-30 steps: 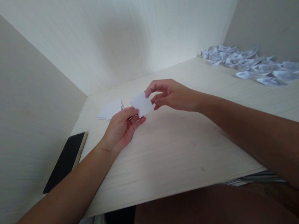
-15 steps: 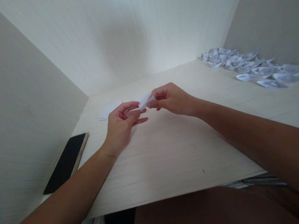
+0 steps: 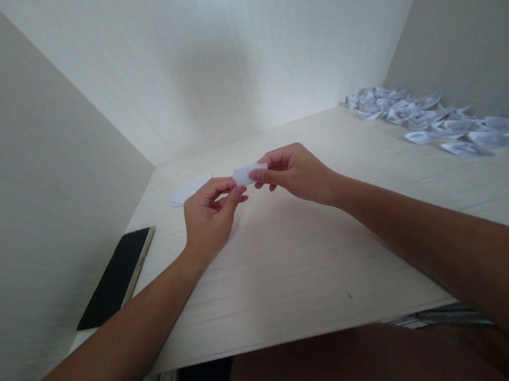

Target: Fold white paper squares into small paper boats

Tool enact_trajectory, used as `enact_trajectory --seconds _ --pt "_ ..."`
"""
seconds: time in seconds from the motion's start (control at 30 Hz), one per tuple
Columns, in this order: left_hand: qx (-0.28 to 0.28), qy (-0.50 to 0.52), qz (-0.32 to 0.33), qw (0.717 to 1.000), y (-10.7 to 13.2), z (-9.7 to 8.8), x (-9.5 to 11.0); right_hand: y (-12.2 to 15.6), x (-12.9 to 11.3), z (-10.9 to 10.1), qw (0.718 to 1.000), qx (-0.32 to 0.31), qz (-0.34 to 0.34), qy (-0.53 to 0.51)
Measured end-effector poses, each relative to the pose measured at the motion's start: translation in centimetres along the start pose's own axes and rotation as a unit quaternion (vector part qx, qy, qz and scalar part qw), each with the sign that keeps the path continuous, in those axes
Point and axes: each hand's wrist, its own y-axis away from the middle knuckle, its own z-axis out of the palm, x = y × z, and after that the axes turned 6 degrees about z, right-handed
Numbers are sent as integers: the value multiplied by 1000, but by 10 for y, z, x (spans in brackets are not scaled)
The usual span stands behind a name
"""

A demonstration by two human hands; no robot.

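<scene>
A small folded piece of white paper is held level above the table between both hands. My left hand pinches its left end between thumb and fingers. On the right end, the thumb of my right hand presses against the front face, with the fingers behind. Just beyond my left hand, flat white paper lies on the table, partly hidden by that hand.
Several folded white paper pieces are heaped along the right wall of the pale table. A dark-screened phone lies at the left edge beside my left forearm. Walls enclose the table at the left, back and right.
The paper between my hands has gone from a partly open, tilted fold to a flat, level strip. My left fingers have closed on its left end. The view has shifted slightly.
</scene>
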Motion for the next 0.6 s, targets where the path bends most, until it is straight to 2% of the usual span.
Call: enact_trajectory --seconds 0.13,0.3,0.47,0.6 --pt "14 48 13 999 -2 3 -1 0 1 -1 999 2 -23 41" --pt "10 37 15 999 -3 3 0 1 1 -1 997 1 -42 59" --pt "3 5 41 999 -2 1 2 3 -4 1 1000 -13 -23 1" --pt "38 2 45 998 -2 1 1 5 -10 2 998 -22 -12 -53"
